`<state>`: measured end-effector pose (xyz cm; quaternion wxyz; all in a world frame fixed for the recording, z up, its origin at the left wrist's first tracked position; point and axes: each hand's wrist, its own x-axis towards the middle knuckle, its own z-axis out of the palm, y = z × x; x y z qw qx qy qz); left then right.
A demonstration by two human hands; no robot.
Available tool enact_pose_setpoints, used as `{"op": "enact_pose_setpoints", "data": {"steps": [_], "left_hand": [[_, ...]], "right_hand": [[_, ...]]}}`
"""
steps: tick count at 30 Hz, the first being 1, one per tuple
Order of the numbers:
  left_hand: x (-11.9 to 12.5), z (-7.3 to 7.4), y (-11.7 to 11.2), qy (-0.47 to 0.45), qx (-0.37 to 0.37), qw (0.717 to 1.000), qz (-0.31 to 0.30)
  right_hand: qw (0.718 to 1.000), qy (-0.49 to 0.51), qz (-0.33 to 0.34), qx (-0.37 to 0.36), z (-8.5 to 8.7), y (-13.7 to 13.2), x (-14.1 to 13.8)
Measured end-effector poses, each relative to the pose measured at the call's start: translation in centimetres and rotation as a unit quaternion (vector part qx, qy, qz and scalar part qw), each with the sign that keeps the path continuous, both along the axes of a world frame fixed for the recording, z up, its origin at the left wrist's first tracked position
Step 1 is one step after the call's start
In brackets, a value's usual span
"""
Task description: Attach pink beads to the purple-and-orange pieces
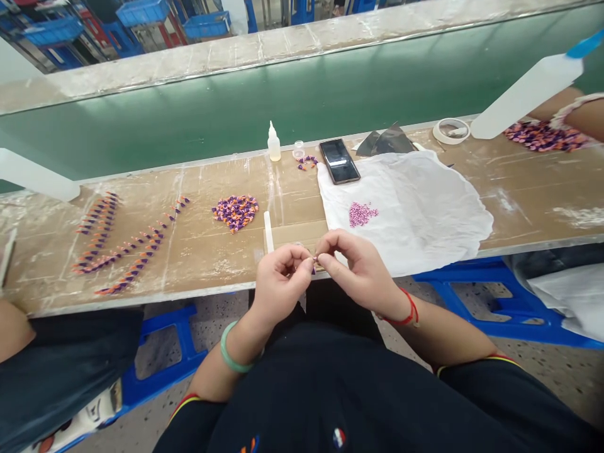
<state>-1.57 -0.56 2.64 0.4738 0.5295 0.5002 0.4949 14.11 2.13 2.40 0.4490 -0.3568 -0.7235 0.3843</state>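
Note:
My left hand (pixel 284 277) and my right hand (pixel 356 267) meet fingertip to fingertip just above the table's front edge, both pinched closed. Between them shows a small purple piece (pixel 314 270), mostly hidden under my left thumb. A tiny pink bit (pixel 316 258) sits at my right fingertips; its shape is too small to make out. Just beyond my right hand, small pink pieces (pixel 362 214) lie heaped on a white cloth (pixel 419 201). Left of my hands is a pile of purple-and-orange pieces (pixel 236 212), and a flat white stick (pixel 268 231) lies nearer.
Rows of purple-and-orange pieces (pixel 141 251) stand at left. A dropper bottle (pixel 274 143), a phone (pixel 340 162) and a tape roll (pixel 451 131) line the back. White bottles (pixel 528 94) stand towards both ends. Co-workers' arms (pixel 582 119) show at both sides; blue stools (pixel 472 296) are below.

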Motion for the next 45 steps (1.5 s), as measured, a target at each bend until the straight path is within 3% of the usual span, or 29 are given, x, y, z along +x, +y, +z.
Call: {"op": "enact_pose_setpoints", "data": {"steps": [4, 7, 12, 17, 20, 22, 24, 27, 30, 36, 40, 43, 45], "left_hand": [[-0.3, 0.0, 0.1, 0.023, -0.003, 1.0, -0.018], [-0.4, -0.1, 0.3, 0.036, -0.005, 0.999, -0.035], [-1.0, 0.2, 0.4, 0.0, -0.028, 0.997, -0.069], [-2.8, -0.4, 0.4, -0.048, -0.032, 0.998, -0.028], [-4.3, -2.1, 0.3, -0.039, -0.05, 0.998, 0.009], [-5.2, -3.4, 0.1, -0.041, -0.079, 0.996, 0.027], [-5.8, -4.5, -0.1, -0.045, -0.109, 0.992, 0.037], [-6.2, -5.5, -0.4, -0.049, -0.139, 0.988, 0.042], [-6.3, -6.0, -0.4, -0.056, -0.149, 0.987, 0.033], [-6.5, -6.4, -0.2, -0.07, -0.158, 0.985, 0.022], [-6.5, -6.6, -0.3, -0.078, -0.155, 0.985, 0.026], [-6.4, -6.7, -0.3, -0.089, -0.158, 0.983, 0.032], [-6.2, -6.6, -0.3, -0.114, -0.157, 0.98, 0.045]], "right_hand": [[0.996, -0.072, 0.013, 0.056, 0.7, 0.4, 0.3], [0.995, -0.084, 0.022, 0.057, 0.7, 0.5, 0.4], [0.995, -0.05, 0.069, -0.045, 0.8, 0.7, 0.5], [0.986, -0.012, 0.122, -0.116, 0.8, 1.3, 0.5], [0.989, -0.052, 0.117, -0.075, 0.1, 2.6, 0.5], [0.983, -0.147, 0.109, -0.007, -0.9, 3.9, 0.4], [0.96, -0.25, 0.113, 0.053, -1.9, 5.2, 0.1], [0.93, -0.33, 0.139, 0.082, -3.3, 6.8, -0.4], [0.916, -0.357, 0.162, 0.084, -3.8, 7.6, -0.8], [0.86, -0.461, 0.174, 0.131, -3.1, 7.8, -1.4], [0.839, -0.495, 0.172, 0.146, -3.0, 7.8, -1.8], [0.844, -0.489, 0.168, 0.145, -2.9, 7.9, -1.8], [0.87, -0.447, 0.166, 0.125, -2.5, 7.8, -1.7]]}}
